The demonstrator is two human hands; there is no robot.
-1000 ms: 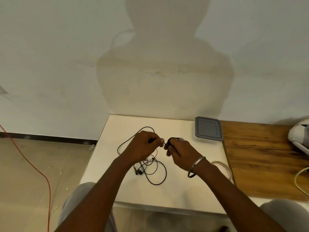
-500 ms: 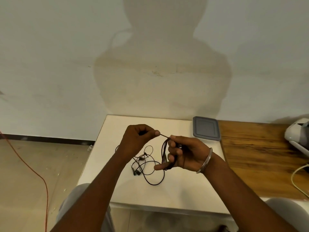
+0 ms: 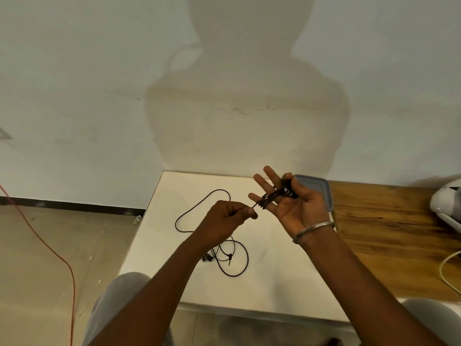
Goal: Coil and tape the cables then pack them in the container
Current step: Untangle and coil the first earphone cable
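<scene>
Head view: the right hand (image 3: pixel 295 204) has turned palm-up and lifted off the white rectangular surface (image 3: pixel 274 285). A second ago it was curled low, close against the left. Its fingers are now spread straight. Several turns of the thin black cable (image 3: pixel 271 197) cross them, and the thumb pins the bundle near the plug end.

The left hand (image 3: pixel 228 219) has drawn slightly apart. Its thumb and forefinger pinch the free strand just short of the coil and keep it taut. The rest of the cable lies in slack loops on the surface, one arc behind the left hand and a tangle with small connectors under the left forearm.

So the winding has gone from a first pinch to a real coil round the fingers, with perhaps half the length still to take up.

The grey lidded plastic container (image 3: pixel 318 189) sits at the far edge, just behind the right hand, with its lid on. No tape roll can be seen, so taping and packing have probably not begun.
</scene>
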